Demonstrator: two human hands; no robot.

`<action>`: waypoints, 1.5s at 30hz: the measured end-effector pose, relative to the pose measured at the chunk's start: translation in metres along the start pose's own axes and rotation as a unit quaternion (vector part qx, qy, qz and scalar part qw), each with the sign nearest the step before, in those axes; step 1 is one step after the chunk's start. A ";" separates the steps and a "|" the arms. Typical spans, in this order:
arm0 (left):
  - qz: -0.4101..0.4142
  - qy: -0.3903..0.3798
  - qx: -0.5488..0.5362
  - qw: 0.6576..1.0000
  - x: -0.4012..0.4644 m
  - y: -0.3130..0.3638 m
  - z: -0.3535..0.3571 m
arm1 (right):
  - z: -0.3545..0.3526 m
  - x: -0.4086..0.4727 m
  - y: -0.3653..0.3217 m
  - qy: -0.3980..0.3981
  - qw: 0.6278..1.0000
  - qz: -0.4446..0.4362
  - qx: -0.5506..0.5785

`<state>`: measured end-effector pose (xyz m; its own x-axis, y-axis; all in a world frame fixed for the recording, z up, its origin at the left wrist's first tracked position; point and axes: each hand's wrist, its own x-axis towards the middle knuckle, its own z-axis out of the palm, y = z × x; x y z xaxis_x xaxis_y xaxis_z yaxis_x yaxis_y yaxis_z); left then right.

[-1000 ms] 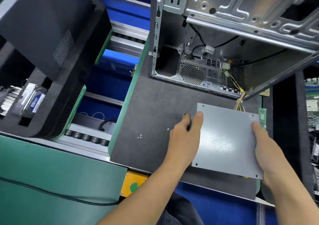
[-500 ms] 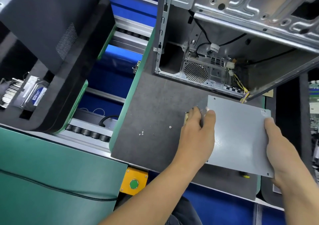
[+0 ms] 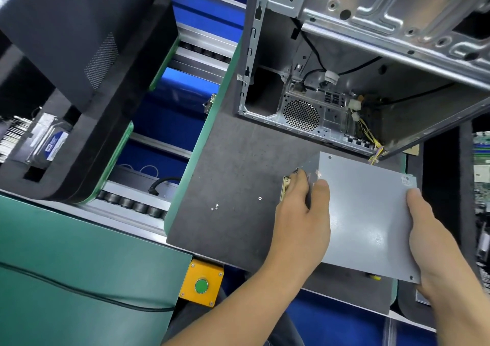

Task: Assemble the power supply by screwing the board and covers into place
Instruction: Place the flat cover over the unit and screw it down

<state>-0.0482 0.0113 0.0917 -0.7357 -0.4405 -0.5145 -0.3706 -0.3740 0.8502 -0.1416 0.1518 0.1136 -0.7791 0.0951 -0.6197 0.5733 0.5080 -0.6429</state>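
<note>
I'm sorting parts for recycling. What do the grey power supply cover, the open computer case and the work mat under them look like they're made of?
Power supply cover: probably painted or coated sheet metal; flat, matte grey, thin edges, small screw holes.
Computer case: bare stamped steel, likely galvanised; shiny silver with pressed ribs and punched holes.
Work mat: dark grey speckled sheet, perhaps rubber or fibre; matte, no glare.

One head-worn wide-angle camera looks steeply down and forward, close above the dark grey speckled work mat and the open silver metal computer case.
</note>
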 end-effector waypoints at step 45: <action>0.010 -0.042 0.002 0.999 0.022 -0.031 -0.024 | 0.006 0.025 0.015 -0.013 0.999 -0.005 -0.033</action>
<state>-0.0388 -0.0065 0.0514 -0.7877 -0.3788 -0.4858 -0.3573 -0.3614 0.8612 -0.1511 0.1564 0.0858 -0.7771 0.0684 -0.6256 0.5472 0.5643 -0.6181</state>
